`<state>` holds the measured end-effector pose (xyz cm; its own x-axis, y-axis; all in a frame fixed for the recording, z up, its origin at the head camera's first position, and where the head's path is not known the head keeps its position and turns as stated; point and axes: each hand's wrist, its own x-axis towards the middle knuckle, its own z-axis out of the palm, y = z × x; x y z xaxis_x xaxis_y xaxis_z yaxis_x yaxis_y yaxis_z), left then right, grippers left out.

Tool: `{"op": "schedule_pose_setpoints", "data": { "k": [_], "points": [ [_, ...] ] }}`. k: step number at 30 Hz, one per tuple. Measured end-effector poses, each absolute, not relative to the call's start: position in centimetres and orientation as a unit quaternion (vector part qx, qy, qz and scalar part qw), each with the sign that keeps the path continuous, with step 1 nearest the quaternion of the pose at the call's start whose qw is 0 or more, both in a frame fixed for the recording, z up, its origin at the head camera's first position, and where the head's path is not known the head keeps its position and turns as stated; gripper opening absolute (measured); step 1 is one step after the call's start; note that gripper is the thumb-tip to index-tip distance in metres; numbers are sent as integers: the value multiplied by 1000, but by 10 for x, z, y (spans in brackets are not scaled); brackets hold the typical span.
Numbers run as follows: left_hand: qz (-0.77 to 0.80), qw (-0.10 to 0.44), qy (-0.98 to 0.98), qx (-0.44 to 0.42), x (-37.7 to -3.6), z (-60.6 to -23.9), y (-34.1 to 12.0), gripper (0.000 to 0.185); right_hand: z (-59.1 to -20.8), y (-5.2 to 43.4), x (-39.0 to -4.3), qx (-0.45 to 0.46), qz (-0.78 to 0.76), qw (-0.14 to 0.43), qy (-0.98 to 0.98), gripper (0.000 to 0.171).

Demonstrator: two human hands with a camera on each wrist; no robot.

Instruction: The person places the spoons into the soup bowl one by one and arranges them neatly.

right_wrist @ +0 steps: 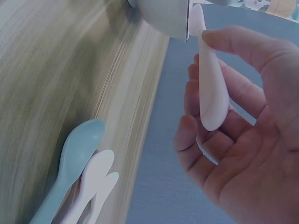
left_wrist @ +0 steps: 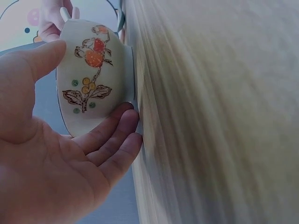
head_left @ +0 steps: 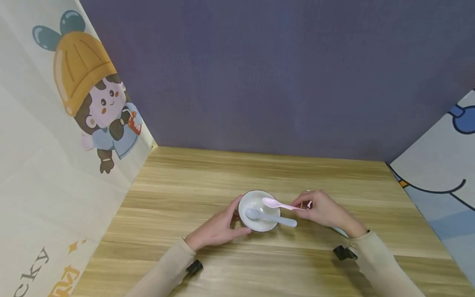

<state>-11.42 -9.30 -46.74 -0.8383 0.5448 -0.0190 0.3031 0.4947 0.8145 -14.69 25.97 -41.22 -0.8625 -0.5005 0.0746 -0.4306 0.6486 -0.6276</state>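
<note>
Resting in bowl [head_left: 258, 210], pink spoon [head_left: 279, 204]

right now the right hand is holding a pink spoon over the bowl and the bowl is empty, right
Not quite: the bowl is not empty. The head view shows a pale blue spoon already lying in it. The right hand does hold the pink spoon over the bowl.

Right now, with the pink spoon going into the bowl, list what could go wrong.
1. The right hand pinches the pink spoon only at its handle end, so the spoon could twist or slip out.
2. The blue spoon already lies in the bowl with its handle over the rim; a knock from the pink one might flip it out.
3. The left hand only cups the bowl's side, so a push could slide it across the wooden table.
</note>
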Motion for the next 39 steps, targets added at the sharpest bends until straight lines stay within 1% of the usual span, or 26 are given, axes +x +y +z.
{"op": "schedule_pose_setpoints", "data": {
  "k": [17, 39],
  "points": [
    [438, 128, 853, 254, -114, -469, -92, 102, -414, 255, -145, -250, -331, 51, 909, 5],
    [439, 135, 852, 249, -114, -469, -92, 104, -416, 249, -146, -255, -331, 52, 907, 4]
  ]
}}
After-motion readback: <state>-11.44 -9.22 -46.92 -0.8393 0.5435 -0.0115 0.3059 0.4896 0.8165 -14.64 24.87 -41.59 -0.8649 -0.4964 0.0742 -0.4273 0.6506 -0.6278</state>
